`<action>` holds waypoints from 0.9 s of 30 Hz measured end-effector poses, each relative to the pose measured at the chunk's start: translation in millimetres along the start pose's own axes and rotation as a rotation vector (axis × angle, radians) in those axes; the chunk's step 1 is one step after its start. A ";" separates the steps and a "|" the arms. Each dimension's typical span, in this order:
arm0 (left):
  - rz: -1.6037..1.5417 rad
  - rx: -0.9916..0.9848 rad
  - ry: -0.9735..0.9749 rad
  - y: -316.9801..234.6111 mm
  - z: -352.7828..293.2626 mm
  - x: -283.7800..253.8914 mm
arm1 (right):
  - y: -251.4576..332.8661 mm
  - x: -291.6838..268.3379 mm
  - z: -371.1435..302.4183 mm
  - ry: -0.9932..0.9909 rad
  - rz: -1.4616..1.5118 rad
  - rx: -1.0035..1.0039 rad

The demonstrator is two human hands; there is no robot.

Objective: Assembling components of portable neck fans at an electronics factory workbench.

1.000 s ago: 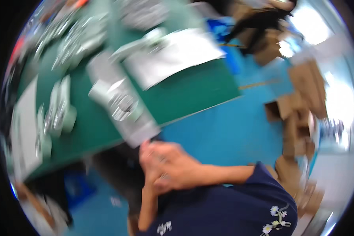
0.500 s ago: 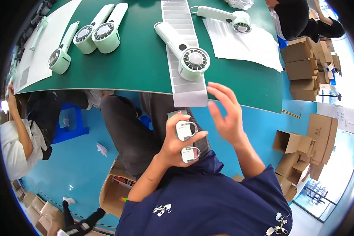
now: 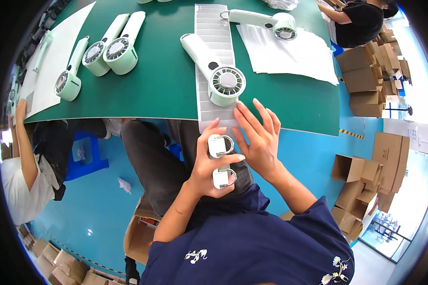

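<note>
My left hand (image 3: pixel 202 168) is closed around two handheld fans, held end-on above my lap. Only their white handle ends (image 3: pixel 218 146) with metal loops show; the fan heads are hidden. Fingers outstretched, my right hand (image 3: pixel 260 145) is at the near end of a pale sheet strip (image 3: pixel 214 35) that hangs over the table edge. Its fingertips are just below a mint-green handheld fan (image 3: pixel 227 83) lying on the strip. Whether they press on the strip I cannot tell. Another fan (image 3: pixel 284 27) rests on white sheets (image 3: pixel 290 54) at the right.
Several more fans (image 3: pixel 120 52) lie on the left of the green table (image 3: pixel 161 90), near a large white sheet (image 3: pixel 66 45). A co-worker (image 3: pixel 31 161) sits at the left, another person (image 3: pixel 359 21) at the far right. Cardboard boxes (image 3: pixel 366 104) stand on the right; an open carton (image 3: pixel 140 235) is beside me.
My right hand has moved left, onto or over the strip's near end below the fan. My left hand keeps its hold on the two fans. The whole view has shifted slightly.
</note>
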State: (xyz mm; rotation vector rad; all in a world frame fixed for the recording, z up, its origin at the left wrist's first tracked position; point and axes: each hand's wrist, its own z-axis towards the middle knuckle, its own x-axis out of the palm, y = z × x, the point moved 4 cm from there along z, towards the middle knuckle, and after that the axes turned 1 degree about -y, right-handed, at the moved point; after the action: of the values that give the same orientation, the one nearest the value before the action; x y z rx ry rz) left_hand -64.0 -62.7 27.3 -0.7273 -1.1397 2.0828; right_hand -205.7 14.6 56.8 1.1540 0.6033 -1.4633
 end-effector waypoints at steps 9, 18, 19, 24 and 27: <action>-0.053 0.053 0.130 -4.4 1.7 14.0 | -3.6 -0.2 -12.5 -0.054 -0.036 0.012; -0.025 0.043 0.080 -2.7 0.2 11.8 | -11.2 3.0 9.5 -0.069 0.135 0.003; -0.025 0.047 0.078 -2.0 0.7 11.6 | -11.3 3.7 8.2 -0.090 0.130 -0.019; -0.050 0.035 0.062 0.3 1.9 11.5 | -12.5 7.9 4.6 -0.137 0.121 -0.038; -0.025 0.054 0.092 4.0 1.9 15.2 | -13.6 11.9 2.4 -0.152 0.106 -0.040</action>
State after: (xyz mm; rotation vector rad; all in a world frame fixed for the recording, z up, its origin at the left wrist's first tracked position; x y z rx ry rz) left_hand -76.1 -53.9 22.3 -0.7713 -1.0326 2.0301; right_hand -218.0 10.6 44.0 1.0180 0.4576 -1.4273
